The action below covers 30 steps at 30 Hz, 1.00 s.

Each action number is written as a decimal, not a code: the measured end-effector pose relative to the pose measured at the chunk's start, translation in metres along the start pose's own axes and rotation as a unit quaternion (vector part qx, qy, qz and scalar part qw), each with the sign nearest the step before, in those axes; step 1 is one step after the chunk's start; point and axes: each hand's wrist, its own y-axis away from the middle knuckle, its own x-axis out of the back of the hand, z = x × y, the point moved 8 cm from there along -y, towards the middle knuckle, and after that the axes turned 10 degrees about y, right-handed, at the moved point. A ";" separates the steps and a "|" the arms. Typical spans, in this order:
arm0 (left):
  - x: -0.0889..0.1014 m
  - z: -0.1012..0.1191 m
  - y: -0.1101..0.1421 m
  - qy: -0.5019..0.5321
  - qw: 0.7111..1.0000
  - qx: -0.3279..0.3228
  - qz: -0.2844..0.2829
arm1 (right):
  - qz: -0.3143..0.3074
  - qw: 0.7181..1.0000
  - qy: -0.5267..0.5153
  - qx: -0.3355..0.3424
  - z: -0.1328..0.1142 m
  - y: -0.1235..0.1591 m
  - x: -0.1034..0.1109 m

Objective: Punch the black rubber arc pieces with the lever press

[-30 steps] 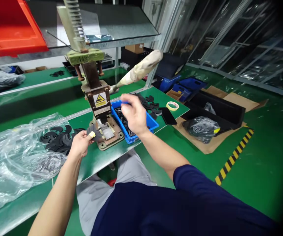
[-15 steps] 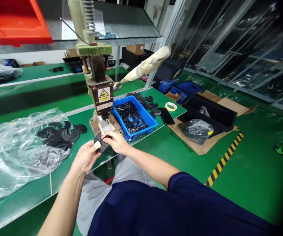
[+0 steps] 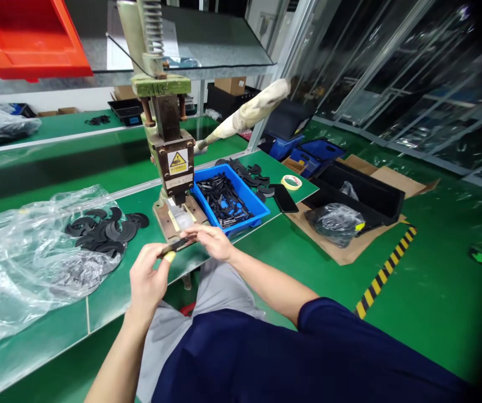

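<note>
We hold a dark part [image 3: 179,244] between our 2 hands, just in front of the base plate [image 3: 166,225] of a hand press [image 3: 176,146] and above the near edge of the green table [image 3: 110,305]. Our left hand [image 3: 149,275] is closed on the part's left end, the thumb, with its yellow wrap [image 3: 169,256], pressed along the near side. Our right hand [image 3: 213,242] is nearly closed, its fingers reaching out flat to pinch the right end. The part is turned almost edge-on to us, so we cannot tell its full outline. The press carries 1 yellow warning label [image 3: 178,161] on its front, and its pale wrapped lever [image 3: 249,115] slants up to the right. Just right of the base plate, a blue bin [image 3: 261,212] holds many small black pieces [image 3: 224,196]. Beyond that bin lie curved black pieces [image 3: 249,173], with a black phone [image 3: 284,198] and 1 roll of tape [image 3: 285,183] near the table's right end. To the left of the press, more dark crescents [image 3: 102,229] are heaped beside and partly under a clear plastic bag [image 3: 23,263]. Above, at the upper left, we see 1 red bin [image 3: 39,59] at the shelf.
</note>
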 end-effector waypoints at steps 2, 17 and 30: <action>-0.002 0.020 0.009 -0.092 0.984 -0.135 -0.067 | -0.026 1.000 -0.008 -0.003 0.000 -0.002 0.006; -0.010 0.046 0.035 -0.179 0.926 -0.284 -0.174 | -0.296 0.944 0.033 0.144 -0.041 -0.008 -0.022; -0.009 0.046 0.043 -0.144 0.929 -0.260 -0.220 | -0.333 0.935 0.050 0.110 -0.043 0.011 -0.033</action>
